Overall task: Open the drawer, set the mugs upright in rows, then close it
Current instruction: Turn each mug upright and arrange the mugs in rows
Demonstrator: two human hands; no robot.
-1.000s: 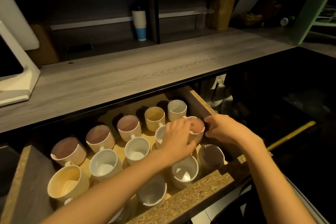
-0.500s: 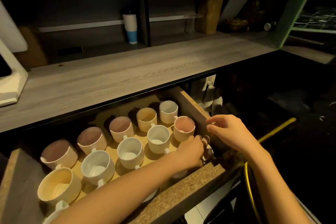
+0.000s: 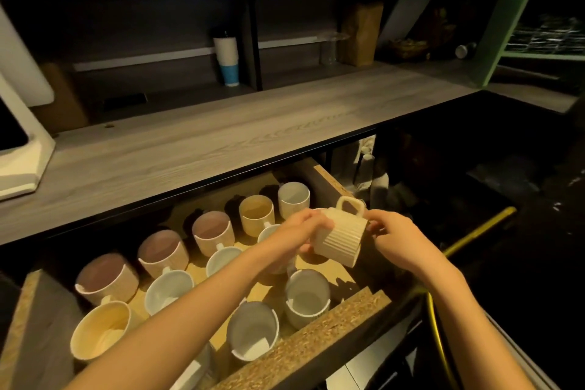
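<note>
The drawer (image 3: 319, 336) stands pulled out below the counter, with several mugs upright in rows inside, pink (image 3: 211, 229), yellow (image 3: 256, 211) and white (image 3: 170, 292). A cream ribbed mug (image 3: 340, 239) hangs tilted in the air over the drawer's right end, handle up. My left hand (image 3: 300, 233) grips its left side and my right hand (image 3: 391, 237) holds its right side near the base. My left forearm hides part of the front rows.
A grey wooden counter (image 3: 221, 142) runs above the drawer. A stack of paper cups (image 3: 226, 57) stands on the shelf behind it. A white appliance (image 3: 19, 149) sits at the left. A yellow hose (image 3: 474, 231) lies at the right in the dark.
My left hand has lifted a cream ribbed mug out of the drawer's front right corner. My right hand has come onto it from the drawer's side wall.
</note>
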